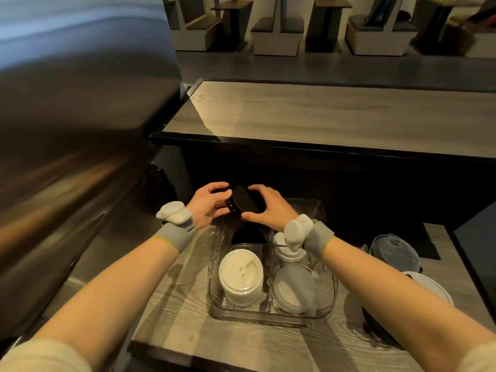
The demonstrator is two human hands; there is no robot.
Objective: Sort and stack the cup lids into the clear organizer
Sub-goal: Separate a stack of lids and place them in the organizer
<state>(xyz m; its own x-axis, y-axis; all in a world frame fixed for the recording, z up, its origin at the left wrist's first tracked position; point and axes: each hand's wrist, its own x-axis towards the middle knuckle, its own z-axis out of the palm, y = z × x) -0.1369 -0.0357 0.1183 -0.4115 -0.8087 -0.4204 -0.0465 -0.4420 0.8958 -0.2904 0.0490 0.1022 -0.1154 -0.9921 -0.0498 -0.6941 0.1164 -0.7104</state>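
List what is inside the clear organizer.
The clear organizer holds white lids front left, translucent lids front right and black lids back left. More white lids back right are partly covered by the right wrist.

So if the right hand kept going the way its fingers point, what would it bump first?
Probably the left hand: the right hand points leftward across the black lids both hold.

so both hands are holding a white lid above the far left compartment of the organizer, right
Not quite: the lid is black, not white. The head view shows the left hand and right hand holding it together above the far left compartment of the clear organizer.
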